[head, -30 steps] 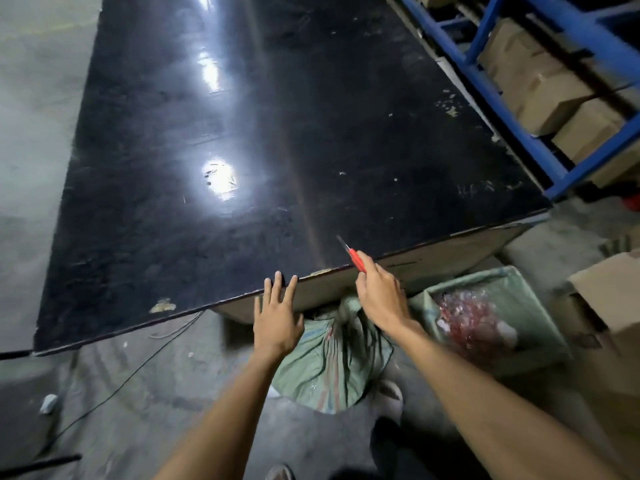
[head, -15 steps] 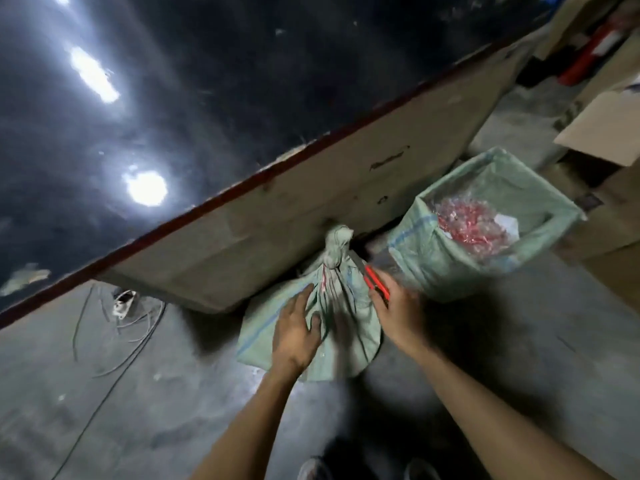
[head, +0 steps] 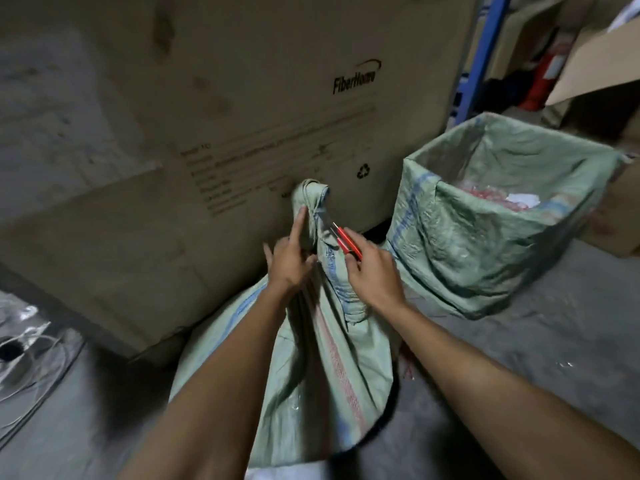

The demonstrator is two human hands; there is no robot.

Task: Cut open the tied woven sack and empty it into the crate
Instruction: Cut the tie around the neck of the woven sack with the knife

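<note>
Sack (head: 311, 358), green woven w/ a red stripe & blue stripes, stands on the grey floor (head: 519, 358) right in front of the person. Its neck (head: 310, 202) is bunched up & tied shut w/ thin string, top flap folded over. Neck leans against the big brown cardboard box (head: 242, 98) behind it.

Left hand (head: 289, 259) is on the left side of the neck. Pointer finger sticks up along the cloth, just under the knot; other fingers curl on the bunched cloth, so this grip is grasping the sack neck.

Right hand (head: 372, 275) is on the right side, grip clenched round a small cutter (head: 344, 240) w/ red handles. Metal tip points up & left at the tied string, touching or v. near it, can't tell which.

Just beside, to the right, is the crate (head: 433, 216). It's lined w/ another green woven bag, folded over the rim, top open. Inside are red & clear bits (head: 485, 195) & sth white, too blurry to tell more.

Box has "FiberHome" printed on it, lines of small text & a recycle mark. Far left on the floor: shiny clear plastic (head: 24, 358) & thin wires. Far right: blue metal post (head: 479, 53), a red thing behind it, more cardboard boxes (head: 595, 64).
</note>
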